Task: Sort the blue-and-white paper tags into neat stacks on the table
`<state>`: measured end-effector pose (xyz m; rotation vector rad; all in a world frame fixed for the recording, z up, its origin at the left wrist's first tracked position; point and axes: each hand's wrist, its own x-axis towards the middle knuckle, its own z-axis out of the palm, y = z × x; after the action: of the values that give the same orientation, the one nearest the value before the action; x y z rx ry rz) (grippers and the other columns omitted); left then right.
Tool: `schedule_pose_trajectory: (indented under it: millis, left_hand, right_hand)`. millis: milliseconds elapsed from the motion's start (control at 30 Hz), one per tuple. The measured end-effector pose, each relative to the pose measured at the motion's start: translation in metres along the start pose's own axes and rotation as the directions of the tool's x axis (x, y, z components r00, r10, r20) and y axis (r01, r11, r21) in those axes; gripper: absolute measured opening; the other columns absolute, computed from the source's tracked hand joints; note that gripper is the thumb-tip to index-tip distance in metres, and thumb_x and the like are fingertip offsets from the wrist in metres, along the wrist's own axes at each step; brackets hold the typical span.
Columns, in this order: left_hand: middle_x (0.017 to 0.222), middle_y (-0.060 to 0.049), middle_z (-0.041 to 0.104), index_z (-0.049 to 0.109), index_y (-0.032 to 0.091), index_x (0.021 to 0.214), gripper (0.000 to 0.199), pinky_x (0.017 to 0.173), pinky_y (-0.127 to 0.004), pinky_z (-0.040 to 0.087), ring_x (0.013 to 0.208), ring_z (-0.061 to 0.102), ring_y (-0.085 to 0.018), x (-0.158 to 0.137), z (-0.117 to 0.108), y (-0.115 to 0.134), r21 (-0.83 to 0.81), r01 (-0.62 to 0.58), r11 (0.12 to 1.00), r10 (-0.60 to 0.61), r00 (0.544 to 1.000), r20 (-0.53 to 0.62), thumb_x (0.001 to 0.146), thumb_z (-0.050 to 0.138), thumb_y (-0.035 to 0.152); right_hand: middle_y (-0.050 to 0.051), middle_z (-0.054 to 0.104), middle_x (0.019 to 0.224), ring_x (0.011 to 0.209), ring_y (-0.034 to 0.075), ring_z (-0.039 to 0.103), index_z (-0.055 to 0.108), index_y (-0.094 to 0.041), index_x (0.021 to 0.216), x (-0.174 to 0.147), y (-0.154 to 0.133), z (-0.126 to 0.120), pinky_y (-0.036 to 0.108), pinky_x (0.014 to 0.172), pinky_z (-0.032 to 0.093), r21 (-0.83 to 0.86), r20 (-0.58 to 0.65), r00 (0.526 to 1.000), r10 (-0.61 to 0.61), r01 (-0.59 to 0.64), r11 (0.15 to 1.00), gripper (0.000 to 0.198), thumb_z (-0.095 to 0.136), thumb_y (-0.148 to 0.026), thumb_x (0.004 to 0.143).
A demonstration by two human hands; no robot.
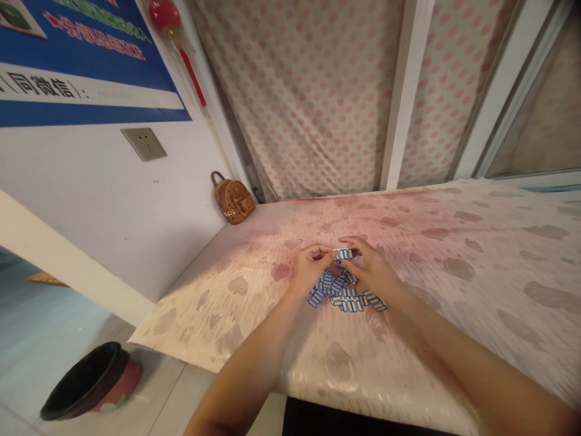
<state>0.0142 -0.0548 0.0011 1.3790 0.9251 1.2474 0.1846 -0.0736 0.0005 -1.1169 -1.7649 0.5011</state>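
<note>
Between my two hands is a small flat white piece with blue-outlined bars [344, 254], raised above the table. My left hand [311, 266] pinches its left end between thumb and fingers. At the other end, my right hand [368, 266] has its thumb and forefinger closed on the edge. Just below the hands lies a loose pile of similar blue-and-white pieces [336, 286], overlapping one another at different angles. One piece [374, 301] lies beside my right wrist. What the pieces are made of cannot be made out.
A patterned, glossy cloth [254, 315] covers the table. A small brown backpack-shaped bag [235, 201] stands against the wall at the back left. On the floor at the left is a dark-lined bin [93, 384]. A dotted curtain [308, 91] hangs behind the table.
</note>
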Motion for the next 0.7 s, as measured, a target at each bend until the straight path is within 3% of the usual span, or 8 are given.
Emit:
schedule_pose_trajectory:
  millis: [100,267,700]
  left_hand:
    - [0.068,-0.003,0.07,0.07,0.014,0.08,0.025,0.059,-0.025,0.052,0.057,0.065,-0.014,-0.0027,0.0038,0.0028,-0.033,0.004,0.999,-0.004,1.0,-0.005,0.073,0.075,0.038]
    - [0.069,-0.003,0.07,0.072,0.013,0.084,0.025,0.058,-0.025,0.051,0.056,0.065,-0.015,-0.0054,0.0087,0.0048,-0.074,0.054,0.996,-0.055,0.998,-0.011,0.074,0.074,0.036]
    - [0.07,-0.005,0.071,0.072,0.014,0.082,0.027,0.059,-0.027,0.051,0.056,0.065,-0.016,-0.0071,0.0107,0.0072,-0.115,0.094,0.989,-0.099,0.994,-0.044,0.072,0.076,0.039]
  right_hand:
    - [0.007,0.06,0.123,0.112,0.026,0.059,0.057,-0.028,0.125,-0.0015,-0.0032,0.0011,0.041,0.096,0.046,-0.085,0.033,0.994,-0.108,0.111,0.99,0.04,0.055,-0.021,0.086]
    - [0.008,0.062,0.115,0.108,0.027,0.059,0.061,-0.025,0.12,-0.0006,-0.0019,0.0013,0.042,0.094,0.047,-0.171,0.038,0.982,-0.188,0.191,0.967,0.032,0.052,-0.018,0.089]
    - [0.008,0.065,0.113,0.098,0.025,0.063,0.06,-0.023,0.12,0.0,-0.0006,0.0002,0.038,0.083,0.049,-0.245,0.013,0.98,-0.199,0.196,0.949,0.03,0.055,-0.022,0.09]
